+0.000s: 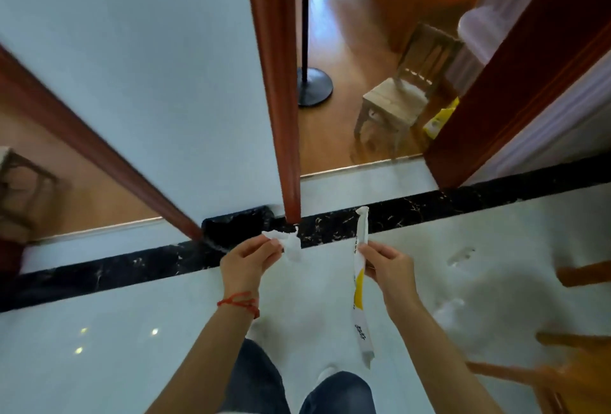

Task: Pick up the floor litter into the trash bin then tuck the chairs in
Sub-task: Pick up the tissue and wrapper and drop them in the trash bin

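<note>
Above white floor, left hand (246, 256) pinching tissue (290, 245), right hand (386, 263) gripping wrapper (359, 278)

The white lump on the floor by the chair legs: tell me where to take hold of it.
Grip the lump around its raised middle, coming straight down from above. It lies loose on bare tile, and the chair legs crowd its right side. Both hands already hold litter.

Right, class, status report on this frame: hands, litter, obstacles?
Left hand pinching crumpled tissue. Right hand pinching long wrapper. No trash bin in view. Nothing blocking.
</note>
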`<state>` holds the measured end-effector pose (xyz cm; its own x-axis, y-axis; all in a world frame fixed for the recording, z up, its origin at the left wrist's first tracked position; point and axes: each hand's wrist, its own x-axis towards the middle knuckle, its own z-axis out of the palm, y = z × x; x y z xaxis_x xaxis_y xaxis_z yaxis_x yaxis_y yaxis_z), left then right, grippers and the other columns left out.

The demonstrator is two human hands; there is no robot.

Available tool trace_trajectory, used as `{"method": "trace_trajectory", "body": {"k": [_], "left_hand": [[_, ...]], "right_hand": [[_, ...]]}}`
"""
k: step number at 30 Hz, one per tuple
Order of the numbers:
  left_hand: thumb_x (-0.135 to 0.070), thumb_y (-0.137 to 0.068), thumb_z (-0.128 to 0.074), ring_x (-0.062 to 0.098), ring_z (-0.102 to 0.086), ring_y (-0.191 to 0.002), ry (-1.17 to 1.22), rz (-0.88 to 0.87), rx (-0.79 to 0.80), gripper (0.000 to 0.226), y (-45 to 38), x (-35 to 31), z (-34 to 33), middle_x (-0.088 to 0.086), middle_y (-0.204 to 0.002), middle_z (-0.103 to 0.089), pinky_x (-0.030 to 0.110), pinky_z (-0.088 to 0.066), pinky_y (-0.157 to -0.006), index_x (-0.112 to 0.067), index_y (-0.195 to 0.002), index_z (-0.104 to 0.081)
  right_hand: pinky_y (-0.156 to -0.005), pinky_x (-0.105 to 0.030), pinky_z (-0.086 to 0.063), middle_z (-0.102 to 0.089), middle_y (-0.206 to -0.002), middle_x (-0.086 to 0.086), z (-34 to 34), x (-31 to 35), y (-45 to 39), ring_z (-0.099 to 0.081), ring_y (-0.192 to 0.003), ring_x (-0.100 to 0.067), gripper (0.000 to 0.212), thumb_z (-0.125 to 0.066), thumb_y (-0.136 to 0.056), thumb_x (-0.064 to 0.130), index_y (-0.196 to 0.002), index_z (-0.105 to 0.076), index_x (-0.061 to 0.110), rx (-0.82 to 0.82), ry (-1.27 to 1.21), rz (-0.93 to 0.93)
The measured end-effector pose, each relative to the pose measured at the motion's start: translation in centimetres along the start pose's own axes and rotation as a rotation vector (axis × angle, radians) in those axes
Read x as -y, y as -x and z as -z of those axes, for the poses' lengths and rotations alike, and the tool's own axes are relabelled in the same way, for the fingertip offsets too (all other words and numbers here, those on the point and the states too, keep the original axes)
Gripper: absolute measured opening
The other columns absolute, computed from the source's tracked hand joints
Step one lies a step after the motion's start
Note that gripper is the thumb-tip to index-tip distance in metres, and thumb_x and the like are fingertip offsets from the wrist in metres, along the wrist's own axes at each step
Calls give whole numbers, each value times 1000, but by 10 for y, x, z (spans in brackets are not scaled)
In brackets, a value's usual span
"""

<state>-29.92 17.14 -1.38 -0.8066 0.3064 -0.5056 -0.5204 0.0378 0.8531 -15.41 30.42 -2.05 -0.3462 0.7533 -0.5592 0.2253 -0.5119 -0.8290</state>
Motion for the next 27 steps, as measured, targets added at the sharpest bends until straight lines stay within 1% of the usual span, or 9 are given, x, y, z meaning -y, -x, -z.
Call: {"method": "trace_trajectory", "body": {"k": [1,3,6,8,13,16,18,22,27], "left_hand": [[5,-75,-66,22,-66,-75,10,-4,-28,11,-4,-4,12,11,-79,-69,19,-57,-64,-4,-80,-68],[6,-75,-66,21,-66,-74,45,-5,-76,10,-15,-13,34,10,-76,-69,18,-56,-62,-3,-80,-67],[9,-75,-64,19,-66,-68,96,8,-126,9,-36,-26,64,10,-73,-68,17,-55,-60,1,-79,-66],[10,-75,-64,15,-67,-61,114,11,-143,10,-54,-33,81,7,-66,-69,17,-55,-59,1,-76,-66],[9,-75,-64,11,-67,-59,115,42,-150,11,-111,-50,122,1,-62,-71,17,-55,-59,0,-78,-67],[10,-74,-65,11,-67,-59,101,65,-152,11,-147,-55,139,3,-62,-70,17,-55,-59,0,-76,-67],[10,-73,-65,12,-67,-60,90,80,-165,10,-167,-56,147,4,-64,-70,18,-55,-59,2,-79,-67],[9,-74,-66,13,-67,-59,82,109,-183,10,-204,-48,159,0,-59,-70,18,-55,-59,1,-79,-66],[8,-73,-67,13,-67,-61,85,132,-238,10,-246,-23,164,1,-60,-70,19,-56,-62,-2,-76,-68]], "right_hand": [[-81,-39,-54,-66,-78,-16,-14,0,-1,-59,-74,-26,5,-67,-80,8,-82,-70,5,20,23,1],[-81,-39,-53,-65,-76,-14,-42,0,-3,-58,-73,-24,4,-68,-79,9,-82,-71,8,61,63,3],[-84,-41,-54,-65,-81,-17,-84,-1,-8,-59,-75,-26,4,-68,-79,10,-78,-71,13,105,109,5],[-85,-42,-54,-66,-80,-16,-110,-2,-14,-59,-75,-26,4,-68,-79,10,-79,-71,13,113,126,-3],[-84,-40,-54,-63,-77,-14,-176,-8,-33,-56,-74,-24,4,-67,-80,9,-80,-70,11,63,103,-54],[-81,-38,-53,-63,-77,-12,-210,-15,-49,-57,-70,-21,11,-66,-81,8,-90,-69,3,26,55,-99],[-76,-33,-54,-62,-75,-11,-228,-21,-61,-56,-66,-18,14,-66,-81,8,-93,-68,1,-2,-1,-135],[-65,-25,-52,-63,-77,-10,-254,-34,-83,-59,-69,-17,11,-65,-81,7,-91,-67,2,-35,-83,-181],[-70,-29,-51,-62,-76,-9,-276,-60,-125,-58,-73,-18,6,-63,-83,6,-80,-68,6,-44,-123,-256]]}}
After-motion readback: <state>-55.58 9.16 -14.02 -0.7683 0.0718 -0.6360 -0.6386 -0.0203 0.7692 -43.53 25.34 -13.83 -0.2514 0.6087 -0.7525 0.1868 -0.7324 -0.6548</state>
